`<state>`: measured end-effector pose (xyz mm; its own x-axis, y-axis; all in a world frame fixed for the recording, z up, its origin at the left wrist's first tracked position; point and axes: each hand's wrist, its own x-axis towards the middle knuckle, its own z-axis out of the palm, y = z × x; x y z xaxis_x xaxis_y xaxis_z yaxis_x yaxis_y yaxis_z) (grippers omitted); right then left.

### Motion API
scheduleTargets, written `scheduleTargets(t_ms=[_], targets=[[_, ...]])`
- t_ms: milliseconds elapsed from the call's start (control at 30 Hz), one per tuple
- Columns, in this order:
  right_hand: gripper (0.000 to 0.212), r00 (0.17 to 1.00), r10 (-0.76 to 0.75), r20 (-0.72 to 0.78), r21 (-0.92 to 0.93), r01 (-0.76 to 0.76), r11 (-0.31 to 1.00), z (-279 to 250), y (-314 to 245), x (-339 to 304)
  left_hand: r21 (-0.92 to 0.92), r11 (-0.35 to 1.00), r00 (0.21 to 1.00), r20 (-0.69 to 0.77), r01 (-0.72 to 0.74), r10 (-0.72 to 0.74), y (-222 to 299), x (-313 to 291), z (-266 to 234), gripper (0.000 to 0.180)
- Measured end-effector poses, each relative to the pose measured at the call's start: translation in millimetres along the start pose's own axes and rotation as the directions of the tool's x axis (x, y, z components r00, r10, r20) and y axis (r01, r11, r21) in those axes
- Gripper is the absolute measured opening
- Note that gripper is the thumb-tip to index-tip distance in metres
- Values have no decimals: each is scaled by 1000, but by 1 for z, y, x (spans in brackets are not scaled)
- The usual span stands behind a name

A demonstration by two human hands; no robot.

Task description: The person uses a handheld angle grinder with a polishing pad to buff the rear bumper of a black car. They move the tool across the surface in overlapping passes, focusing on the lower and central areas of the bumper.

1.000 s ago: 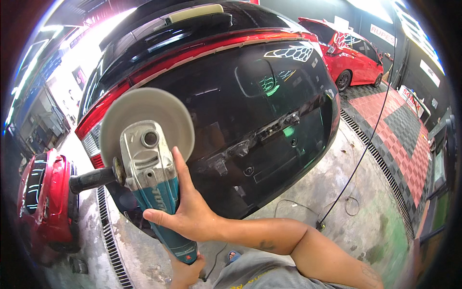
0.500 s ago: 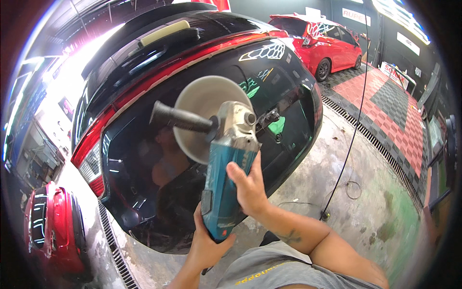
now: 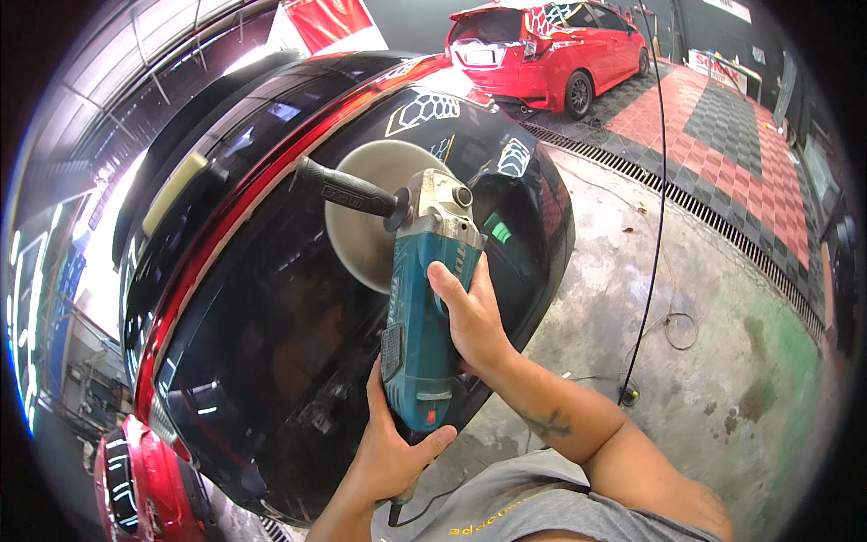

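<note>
Both my hands are on a blue polisher [image 3: 423,312] with a grey metal head. My right hand [image 3: 477,318] wraps round the middle of its body, thumb on top. Lower down, my left hand [image 3: 390,452] grips the rear end, where a power cord [image 3: 395,513] comes out. A black side handle [image 3: 348,192] sticks out to the left, held by neither hand. The round pale pad [image 3: 357,237] faces the black car's rear panel [image 3: 271,361]; whether it touches the panel, I cannot tell. The panel is glossy and shows reflections.
A red light strip [image 3: 257,163] crosses the black car. Behind stands a red car [image 3: 551,54]. A red bumper-like part [image 3: 153,488] is at lower left. A black cable [image 3: 657,208] hangs at right, above the concrete floor [image 3: 596,271] and a drain grate [image 3: 686,203].
My view has turned, so the cars shift left in the picture and the red part at lower left sits lower. Both hands keep their grip on the polisher.
</note>
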<state>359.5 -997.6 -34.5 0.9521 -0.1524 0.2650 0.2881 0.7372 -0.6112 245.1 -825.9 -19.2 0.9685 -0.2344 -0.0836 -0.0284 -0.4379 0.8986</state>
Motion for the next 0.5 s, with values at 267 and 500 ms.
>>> scheduleTargets(t_ms=[267, 500], targets=[[72, 999, 3, -53, -14, -3, 1000, -75, -55, 112, -128, 988, 995, 58, 84, -77, 92, 108, 64, 109], [63, 991, -49, -126, -51, 43, 998, -136, -91, 192, -100, 991, 983, 166, 89, -71, 134, 194, 112, 101]])
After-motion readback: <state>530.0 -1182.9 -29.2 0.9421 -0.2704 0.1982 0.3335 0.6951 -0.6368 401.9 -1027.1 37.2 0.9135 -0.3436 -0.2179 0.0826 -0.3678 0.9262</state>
